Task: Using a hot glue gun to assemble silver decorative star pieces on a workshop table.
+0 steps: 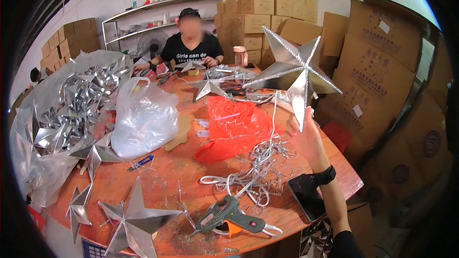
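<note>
Holding a large silver star [292, 69] up above the far right side of the desk [167, 172], the right hand [308, 138] pinches the star's lowest point between its fingers — a black band sits on that wrist. No left hand shows in this head view. A white wire hangs from the star down to a tangle of light strings [258, 169] on the desk. Near the front edge lies a green glue gun [232, 215]; a dark phone [308, 196] rests just right of the tangle. A red bag [234, 129] and a white bag [143, 117] sit further in, with more silver stars [136, 222] at lower left. Another person [191, 43] sits across the desk.
</note>
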The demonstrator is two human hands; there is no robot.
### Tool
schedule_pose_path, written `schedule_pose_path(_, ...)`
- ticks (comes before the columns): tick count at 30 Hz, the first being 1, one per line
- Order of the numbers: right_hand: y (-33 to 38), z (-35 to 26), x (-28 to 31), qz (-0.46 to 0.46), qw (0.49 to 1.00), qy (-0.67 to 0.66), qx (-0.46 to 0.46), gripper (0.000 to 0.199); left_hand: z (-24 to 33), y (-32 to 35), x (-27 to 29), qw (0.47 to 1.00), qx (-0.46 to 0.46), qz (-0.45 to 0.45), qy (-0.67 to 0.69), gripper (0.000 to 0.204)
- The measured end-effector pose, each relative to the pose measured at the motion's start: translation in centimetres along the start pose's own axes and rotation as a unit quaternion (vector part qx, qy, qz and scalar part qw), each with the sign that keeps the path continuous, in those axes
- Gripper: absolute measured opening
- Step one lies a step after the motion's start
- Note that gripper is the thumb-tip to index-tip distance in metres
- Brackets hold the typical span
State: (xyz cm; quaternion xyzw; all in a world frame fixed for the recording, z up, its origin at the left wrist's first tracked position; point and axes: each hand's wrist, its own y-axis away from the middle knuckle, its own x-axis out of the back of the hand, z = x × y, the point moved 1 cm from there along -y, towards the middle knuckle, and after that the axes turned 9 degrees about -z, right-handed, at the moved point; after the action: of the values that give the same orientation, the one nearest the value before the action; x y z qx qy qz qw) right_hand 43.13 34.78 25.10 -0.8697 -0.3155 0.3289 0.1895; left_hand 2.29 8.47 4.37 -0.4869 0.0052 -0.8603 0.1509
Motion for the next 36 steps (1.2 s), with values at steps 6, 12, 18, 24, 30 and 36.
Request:
schedule_pose_path(6,0.4,-0.4,1.2,0.108,0.993,0.041,-0.01,0.036,0.8,0.3,0.0,1.0,-0.011,-0.008,0.014,0.047)
schedule_pose_path(12,-0.6,-1.3,3.0,0.186,0.964,0.192,0.002,0.03,0.7,0.1,0.2,1.0,-0.013,-0.005,0.027,0.047)
schedule_pose_path(18,-6.2,-3.1,3.3,0.208,0.884,0.417,0.032,0.033,0.1,2.2,2.6,1.0,0.011,0.026,0.009,0.046)
schedule_pose_path(24,-11.8,-5.5,7.8,0.164,0.743,0.645,0.075,0.03,0.8,1.3,1.0,1.0,0.002,0.005,0.025,0.046)
schedule_pose_path(30,-14.7,-2.9,8.3,0.126,0.576,0.807,0.031,0.033,1.1,0.6,0.9,0.999,0.002,-0.002,0.04,0.046)
schedule_pose_path(36,-17.2,4.2,8.7,0.071,0.448,0.89,-0.037,0.04,0.5,3.5,3.5,0.999,0.023,0.039,0.015,0.047)
